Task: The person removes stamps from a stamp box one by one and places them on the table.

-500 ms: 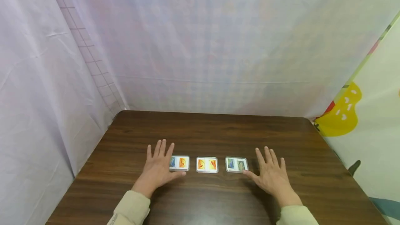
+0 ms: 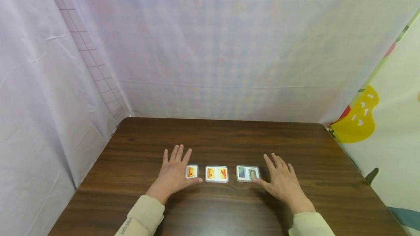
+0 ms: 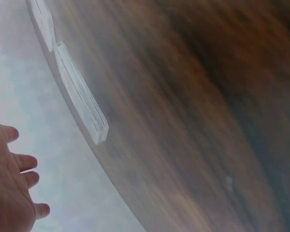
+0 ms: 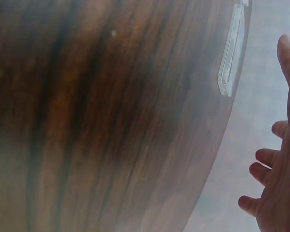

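Crosswise, three cards [image 2: 216, 174] between flat hands [image 2: 175, 174].

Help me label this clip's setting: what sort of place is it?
Probably a makeshift recording booth, not a lived-in room: a dark wooden table hemmed in by pale plastic sheets, with three picture cards laid in a row between both hands.
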A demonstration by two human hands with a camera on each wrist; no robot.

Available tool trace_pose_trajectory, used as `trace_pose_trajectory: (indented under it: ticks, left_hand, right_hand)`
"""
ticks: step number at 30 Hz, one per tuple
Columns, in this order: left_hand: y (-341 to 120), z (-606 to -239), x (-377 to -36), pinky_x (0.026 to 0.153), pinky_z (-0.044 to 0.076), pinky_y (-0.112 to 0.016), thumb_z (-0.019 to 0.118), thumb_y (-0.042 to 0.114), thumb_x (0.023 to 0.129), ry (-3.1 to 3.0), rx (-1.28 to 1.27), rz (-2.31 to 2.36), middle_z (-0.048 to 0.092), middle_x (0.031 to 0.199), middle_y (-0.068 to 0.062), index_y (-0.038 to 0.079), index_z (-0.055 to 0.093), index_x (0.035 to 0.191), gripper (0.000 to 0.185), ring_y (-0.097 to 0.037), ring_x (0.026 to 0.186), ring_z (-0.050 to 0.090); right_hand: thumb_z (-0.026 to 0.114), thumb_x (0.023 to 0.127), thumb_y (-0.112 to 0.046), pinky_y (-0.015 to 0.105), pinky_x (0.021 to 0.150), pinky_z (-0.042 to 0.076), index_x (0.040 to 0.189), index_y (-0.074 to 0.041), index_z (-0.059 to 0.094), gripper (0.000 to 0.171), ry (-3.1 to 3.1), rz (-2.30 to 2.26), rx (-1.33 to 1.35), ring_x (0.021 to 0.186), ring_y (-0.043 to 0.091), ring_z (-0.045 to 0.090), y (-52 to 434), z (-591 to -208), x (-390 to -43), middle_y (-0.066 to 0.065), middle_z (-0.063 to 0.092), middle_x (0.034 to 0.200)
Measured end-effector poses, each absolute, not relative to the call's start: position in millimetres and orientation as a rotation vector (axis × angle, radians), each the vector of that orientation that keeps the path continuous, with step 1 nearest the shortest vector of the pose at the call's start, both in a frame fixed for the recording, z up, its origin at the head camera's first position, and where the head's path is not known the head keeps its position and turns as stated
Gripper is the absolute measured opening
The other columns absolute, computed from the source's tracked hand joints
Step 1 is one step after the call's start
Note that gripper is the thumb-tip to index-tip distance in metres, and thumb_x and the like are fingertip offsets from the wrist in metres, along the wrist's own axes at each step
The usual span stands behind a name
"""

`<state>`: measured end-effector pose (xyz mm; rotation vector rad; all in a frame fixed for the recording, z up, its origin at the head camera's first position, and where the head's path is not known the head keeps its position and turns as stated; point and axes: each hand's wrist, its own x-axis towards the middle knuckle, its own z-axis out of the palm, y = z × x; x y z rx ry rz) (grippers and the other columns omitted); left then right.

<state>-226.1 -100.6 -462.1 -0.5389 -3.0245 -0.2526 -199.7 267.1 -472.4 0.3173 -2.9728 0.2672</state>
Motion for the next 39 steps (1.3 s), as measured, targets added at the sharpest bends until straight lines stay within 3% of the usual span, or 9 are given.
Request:
trace_pose_trajectory:
  ticks: [10,20,28,39]
  left_hand:
    - [-83,-459,-227,0.114,0.007,-0.063,0.063,0.073,0.08,-3.025,-0.627,-0.352,0.022,0.16,-0.022,0.009,0.031,0.155,0.104,-0.038,0.148,0.015]
    - [-64,-465,-229,0.114,0.012,-0.062,0.066,0.069,0.081,-3.014,-0.745,-0.445,0.029,0.157,-0.021,0.008,0.034,0.154,0.1,-0.038,0.146,0.021]
    - [-48,-462,-235,0.115,0.015,-0.059,0.067,0.068,0.081,-3.013,-0.781,-0.47,0.036,0.155,-0.015,0.013,0.036,0.153,0.096,-0.034,0.144,0.027]
    - [-29,-464,-240,0.114,0.021,-0.053,0.069,0.065,0.081,-2.981,-0.852,-0.479,0.046,0.147,-0.011,0.014,0.042,0.15,0.09,-0.03,0.139,0.037]
  right_hand:
    - [0.05,0.085,-0.077,0.069,0.105,0.024,0.151,0.0,0.034,0.102,-2.964,0.276,0.376,0.134,0.05,0.035,265,-474,-203,0.03,0.036,0.149]
    - [0.065,0.084,-0.063,0.068,0.104,0.028,0.148,0.0,0.039,0.094,-2.954,0.328,0.409,0.132,0.049,0.039,263,-474,-203,0.029,0.04,0.146]
    - [0.063,0.082,-0.069,0.067,0.105,0.027,0.147,0.0,0.042,0.097,-2.986,0.378,0.416,0.132,0.049,0.039,261,-471,-204,0.029,0.042,0.145]
    - [0.069,0.081,-0.064,0.068,0.101,0.032,0.143,0.0,0.048,0.092,-2.994,0.416,0.434,0.129,0.048,0.043,261,-473,-209,0.027,0.047,0.14]
